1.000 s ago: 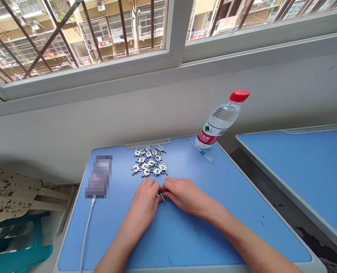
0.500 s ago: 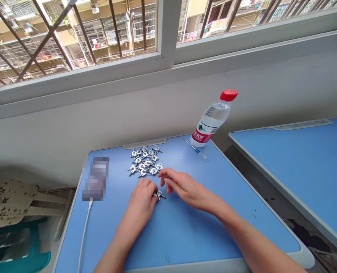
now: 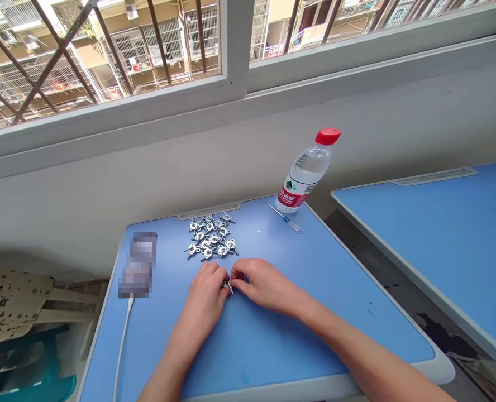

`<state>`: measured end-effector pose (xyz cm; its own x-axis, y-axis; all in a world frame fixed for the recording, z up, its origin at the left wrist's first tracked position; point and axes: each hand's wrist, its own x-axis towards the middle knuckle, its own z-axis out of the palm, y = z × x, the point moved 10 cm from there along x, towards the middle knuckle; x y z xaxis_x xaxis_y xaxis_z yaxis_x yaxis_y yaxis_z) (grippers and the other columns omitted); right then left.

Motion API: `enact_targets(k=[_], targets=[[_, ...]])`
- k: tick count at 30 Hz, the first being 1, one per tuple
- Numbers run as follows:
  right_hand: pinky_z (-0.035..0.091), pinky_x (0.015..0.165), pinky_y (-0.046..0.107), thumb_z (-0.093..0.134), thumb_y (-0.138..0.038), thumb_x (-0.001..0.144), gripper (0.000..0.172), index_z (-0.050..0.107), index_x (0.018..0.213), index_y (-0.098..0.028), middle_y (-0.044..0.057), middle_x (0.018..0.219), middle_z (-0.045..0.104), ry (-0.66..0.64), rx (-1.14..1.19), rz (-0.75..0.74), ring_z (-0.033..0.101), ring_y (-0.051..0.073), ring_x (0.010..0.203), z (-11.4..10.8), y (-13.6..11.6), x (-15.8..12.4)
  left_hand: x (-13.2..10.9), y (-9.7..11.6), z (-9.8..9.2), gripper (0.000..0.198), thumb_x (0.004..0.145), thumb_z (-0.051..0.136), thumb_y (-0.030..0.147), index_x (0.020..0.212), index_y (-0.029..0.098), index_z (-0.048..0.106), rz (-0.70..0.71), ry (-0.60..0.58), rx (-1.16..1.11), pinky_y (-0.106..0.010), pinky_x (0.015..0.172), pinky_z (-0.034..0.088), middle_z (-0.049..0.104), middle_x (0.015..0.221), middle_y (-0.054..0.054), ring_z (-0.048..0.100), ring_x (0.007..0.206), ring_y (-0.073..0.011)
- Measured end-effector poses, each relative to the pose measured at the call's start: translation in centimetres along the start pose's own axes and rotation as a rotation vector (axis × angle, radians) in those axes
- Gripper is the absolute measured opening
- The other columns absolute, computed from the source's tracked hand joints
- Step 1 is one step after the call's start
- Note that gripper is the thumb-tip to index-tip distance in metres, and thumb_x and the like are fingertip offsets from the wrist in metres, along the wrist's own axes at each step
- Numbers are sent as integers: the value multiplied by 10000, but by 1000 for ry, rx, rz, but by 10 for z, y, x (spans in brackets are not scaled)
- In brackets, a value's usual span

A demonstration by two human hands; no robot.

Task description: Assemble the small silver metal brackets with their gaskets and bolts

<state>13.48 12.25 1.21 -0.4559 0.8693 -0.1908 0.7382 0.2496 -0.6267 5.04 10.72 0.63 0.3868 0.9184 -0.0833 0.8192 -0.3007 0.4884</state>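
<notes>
A small silvery metal fitting [image 3: 228, 286] with a thin pin is just above the blue desk, mostly covered by fingers. My left hand [image 3: 204, 296] is closed, gripping it between thumb and fingertips from the left. From the right, my right hand [image 3: 262, 283] pinches the same fitting's other end, thumb and forefinger together. Beyond both hands lies a loose cluster of similar metal fittings [image 3: 214, 239], several of them, with flat eyelet plates and short pins. My fingers hide the exact shape of the held one.
A blurred phone-like object [image 3: 141, 265] with a white cable [image 3: 123, 346] lies on the left of the desk [image 3: 298, 357]. A red-capped water bottle [image 3: 304, 176] and a slim pen-like tool [image 3: 285, 218] are at the back right. Another blue desk [image 3: 432, 218] stands right, beyond a gap.
My right hand has moved left and down from above the desk and closed on the fitting that my left hand holds. The view has shifted slightly.
</notes>
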Motion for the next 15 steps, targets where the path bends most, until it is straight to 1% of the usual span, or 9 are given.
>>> enact_targets(k=[4, 8, 12, 15], targets=[[309, 566, 233, 513, -83, 813, 189, 630, 705, -184, 9, 695, 651, 2, 45, 16, 536, 138, 635, 0, 5, 2, -1, 2, -1, 176, 863, 535, 39, 810, 208, 534, -10, -9, 7, -323, 773, 421, 590, 930, -29, 527, 923, -222], [305, 553, 229, 499, -73, 800, 193, 612, 691, -184, -11, 662, 623, -10, 93, -5, 510, 132, 621, 1, 7, 3, -1, 3, -2, 178, 861, 532, 31, 818, 203, 545, -8, -4, 8, -329, 777, 425, 589, 929, -33, 525, 930, -226], [329, 575, 232, 493, -79, 806, 189, 625, 724, -187, -8, 697, 640, -4, 105, -16, 534, 139, 650, -1, 9, 3, -1, 3, -2, 186, 855, 527, 24, 835, 207, 551, -6, -3, -5, -327, 791, 427, 590, 940, -31, 528, 943, -224], [363, 622, 243, 489, -73, 815, 199, 649, 788, -188, 16, 784, 678, 53, 57, 7, 575, 157, 714, -10, 13, 4, -2, 2, -4, 186, 849, 527, 20, 835, 203, 549, -20, -18, -9, -328, 794, 427, 595, 947, -31, 529, 937, -222]])
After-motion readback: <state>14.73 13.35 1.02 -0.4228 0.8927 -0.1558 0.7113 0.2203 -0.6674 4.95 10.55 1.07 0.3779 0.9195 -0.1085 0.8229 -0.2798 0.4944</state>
